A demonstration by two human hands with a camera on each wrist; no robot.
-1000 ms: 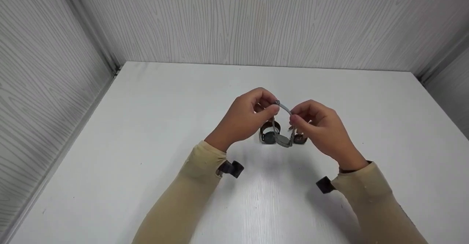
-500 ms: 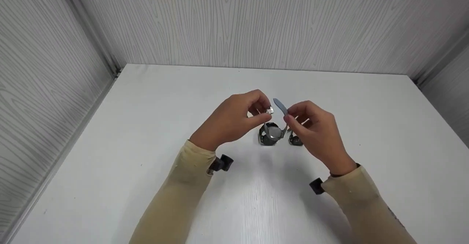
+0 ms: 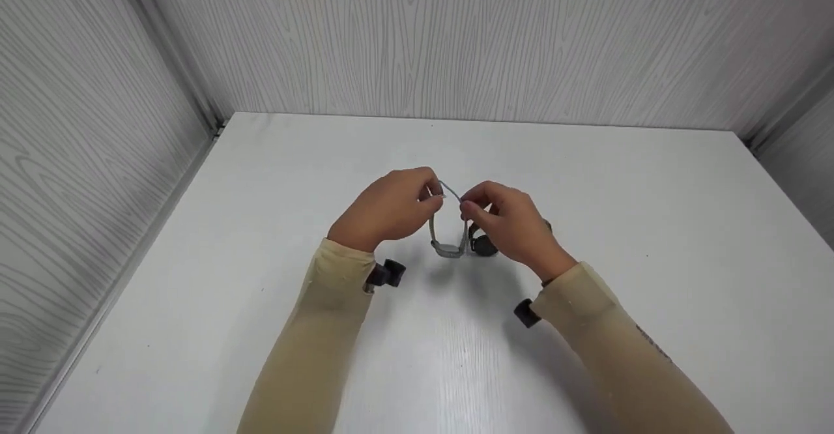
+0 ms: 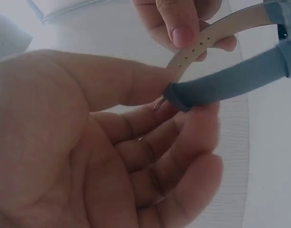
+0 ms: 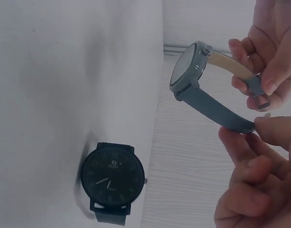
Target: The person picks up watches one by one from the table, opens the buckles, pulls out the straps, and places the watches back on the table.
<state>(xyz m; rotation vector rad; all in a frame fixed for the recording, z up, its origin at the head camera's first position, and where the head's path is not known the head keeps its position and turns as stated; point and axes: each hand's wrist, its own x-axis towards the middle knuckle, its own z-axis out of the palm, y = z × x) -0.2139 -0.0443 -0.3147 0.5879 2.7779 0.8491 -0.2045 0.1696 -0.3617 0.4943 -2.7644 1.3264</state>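
Observation:
A blue-grey wristwatch (image 3: 448, 250) hangs between both hands, dial end down, above the table. My left hand (image 3: 391, 206) pinches the buckle end of its strap. In the left wrist view the small metal buckle (image 4: 159, 102) shows at the thumb tip, beside the smooth blue strap half (image 4: 230, 85). My right hand (image 3: 511, 222) pinches the other strap half (image 4: 216, 35), a row of holes along its pale lining. That half's tip reaches the left thumb. In the right wrist view the watch case (image 5: 189, 69) is turned side-on.
A black wristwatch (image 3: 484, 245) stands on the white table (image 3: 313, 160), just right of the held watch; its dark dial (image 5: 112, 175) faces the right wrist camera. Another dark watch (image 3: 547, 225) is mostly hidden behind the right hand. Wood-patterned panels (image 3: 456, 43) rise at the back and sides.
Both hands have moved left with the blue-grey watch, away from the watches on the table. The strap ends stood apart half a second ago; now the holed end is back at the left fingers.

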